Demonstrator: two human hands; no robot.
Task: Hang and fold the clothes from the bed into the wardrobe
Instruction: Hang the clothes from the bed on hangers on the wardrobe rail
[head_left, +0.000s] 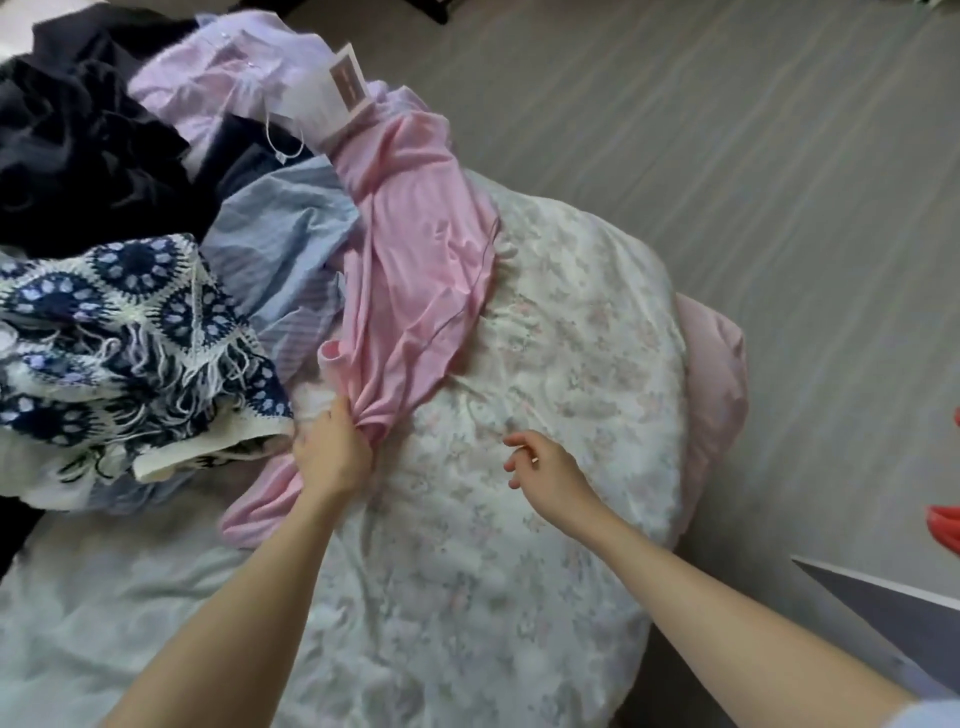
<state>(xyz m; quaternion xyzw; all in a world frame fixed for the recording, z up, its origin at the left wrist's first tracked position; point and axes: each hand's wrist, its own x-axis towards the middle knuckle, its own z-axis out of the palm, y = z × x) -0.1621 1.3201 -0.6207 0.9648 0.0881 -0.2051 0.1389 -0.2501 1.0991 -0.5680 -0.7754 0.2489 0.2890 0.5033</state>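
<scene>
Two hands over the bed (545, 322). Left hand (332, 452) grips the pink garment (415, 260); right hand (545, 475) hovers, fingers loosely curled, holding nothing.

A pink garment (415, 249) lay stretched and creased across the floral bed cover (571, 338), its lower end bunched. Beside it were heaped a blue striped shirt (280, 234), a navy-and-white crocheted piece (104, 322), a lilac shirt (208, 78) and dark clothes (67, 140).

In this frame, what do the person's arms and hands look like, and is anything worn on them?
Both forearms are bare, with no sleeves reaching the wrists. The left hand shows no ring or watch. The right hand has what looks like a thin ring on one finger. A pale blue bit of clothing shows near the right upper arm.
</scene>
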